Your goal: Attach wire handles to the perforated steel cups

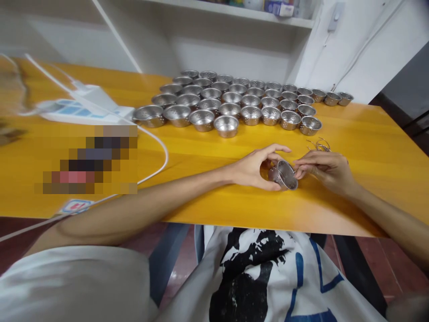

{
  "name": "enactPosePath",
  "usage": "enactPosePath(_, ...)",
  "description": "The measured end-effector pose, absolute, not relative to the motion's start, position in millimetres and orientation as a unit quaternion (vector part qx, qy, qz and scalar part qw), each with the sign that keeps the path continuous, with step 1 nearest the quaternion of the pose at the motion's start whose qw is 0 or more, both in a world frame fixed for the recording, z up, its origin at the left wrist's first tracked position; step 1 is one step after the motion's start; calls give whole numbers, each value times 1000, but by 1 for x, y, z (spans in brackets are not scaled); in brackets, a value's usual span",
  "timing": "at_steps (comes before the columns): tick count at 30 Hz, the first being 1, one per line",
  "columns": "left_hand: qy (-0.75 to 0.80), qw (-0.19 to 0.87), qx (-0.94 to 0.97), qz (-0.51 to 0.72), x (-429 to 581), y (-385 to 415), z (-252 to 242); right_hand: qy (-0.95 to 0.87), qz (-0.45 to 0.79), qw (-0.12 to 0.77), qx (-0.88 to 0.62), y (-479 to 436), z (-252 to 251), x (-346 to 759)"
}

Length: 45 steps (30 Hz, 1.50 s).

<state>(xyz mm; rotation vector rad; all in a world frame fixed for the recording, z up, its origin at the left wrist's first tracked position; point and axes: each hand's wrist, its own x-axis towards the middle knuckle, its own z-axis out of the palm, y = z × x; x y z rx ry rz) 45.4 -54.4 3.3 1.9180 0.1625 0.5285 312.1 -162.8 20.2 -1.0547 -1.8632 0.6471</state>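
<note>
- Workpiece location: the perforated metal cup (287,175) is between your hands above the near part of the yellow table (208,208), tilted, its mouth turned toward your right.
- Left grip: your left hand (256,169) holds the cup, thumb low on its side and fingers curved around the back; the index finger extends above the rim.
- Right grip: your right hand (326,170) has thumb and fingers drawn narrowly together at the cup's rim. Whether a small part is pinched there cannot be determined.
- Parts at hand: loose thin wire pieces (321,144) lie just beyond your right hand.
- Status: one cup is being worked on, apparently at the rim; no completed fitting can be confirmed on it.
- Remaining: rows of similar cups (227,126) stand upright at the back. Whether these are finished or waiting cannot be determined; the loose wire suggests that the work is incomplete.
</note>
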Motion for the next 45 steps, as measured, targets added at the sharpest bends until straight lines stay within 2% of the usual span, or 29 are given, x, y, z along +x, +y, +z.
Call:
enactPosePath(8, 61, 557, 800, 217, 45, -53, 1, -681, 320, 482, -450, -166, 14, 309)
enactPosePath(18, 62, 573, 791, 205, 45, -53, 3, -797, 141, 418, -413, -164, 15, 315)
enactPosePath(23, 55, 568, 795, 204, 45, -52, 2, -800, 123, 400, -430, -170, 20, 313)
enactPosePath(39, 76, 564, 796, 207, 43, -56, 2, -802, 91, 423, -411, -166, 14, 310)
enactPosePath(45, 80, 552, 804, 207, 44, -54, 1, -825, 221, 363, -373, -165, 13, 310)
